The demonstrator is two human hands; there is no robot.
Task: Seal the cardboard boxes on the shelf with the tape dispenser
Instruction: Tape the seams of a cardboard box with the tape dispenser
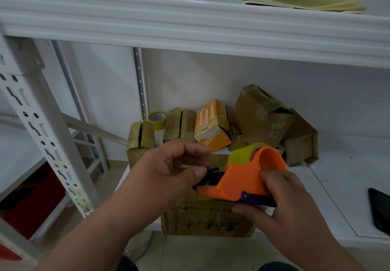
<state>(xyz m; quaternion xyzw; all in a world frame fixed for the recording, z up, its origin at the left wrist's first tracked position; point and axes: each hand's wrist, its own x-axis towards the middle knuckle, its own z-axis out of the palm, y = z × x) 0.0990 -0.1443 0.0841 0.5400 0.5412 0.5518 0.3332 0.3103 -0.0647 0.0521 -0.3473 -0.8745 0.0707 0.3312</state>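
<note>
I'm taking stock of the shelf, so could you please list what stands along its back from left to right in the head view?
Split-top cardboard box → yellow tape roll → taped brown box → orange and white carton → large crumpled brown box → tipped brown box.

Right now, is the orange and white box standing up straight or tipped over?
Tipped. The orange and white box sits slanted on the shelf, leaning toward the brown boxes beside it.

orange tape dispenser held above taped cardboard boxes
</note>
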